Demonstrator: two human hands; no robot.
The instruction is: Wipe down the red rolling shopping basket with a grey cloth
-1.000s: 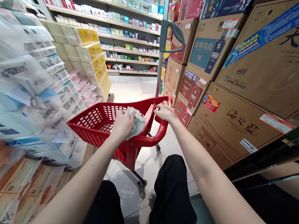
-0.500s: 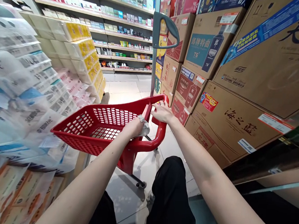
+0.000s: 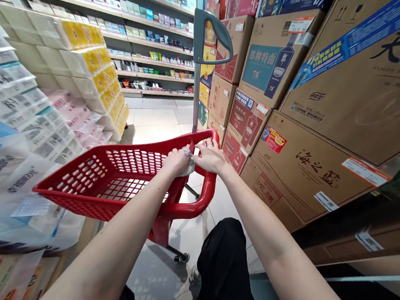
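Half a second on, your left hand, clamped on the cloth, sits nearer your right hand, whose fingers stay curled over the cart handle.

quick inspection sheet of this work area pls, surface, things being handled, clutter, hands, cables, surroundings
surface: light floor tiles under a wheeled red basket with perforated walls
things being handled: pale cloth, bunched at the handle end of the red basket; looped red handle
clutter: plastic-wrapped packs and yellow-and-white packs stacked on the left
hands: left hand holds the pale cloth; right hand is on the red handle, firmness of grip unclear
cables: nothing seen
surroundings: cardboard boxes stacked on the right; stocked shelves behind; grey upright handle beyond the red handle
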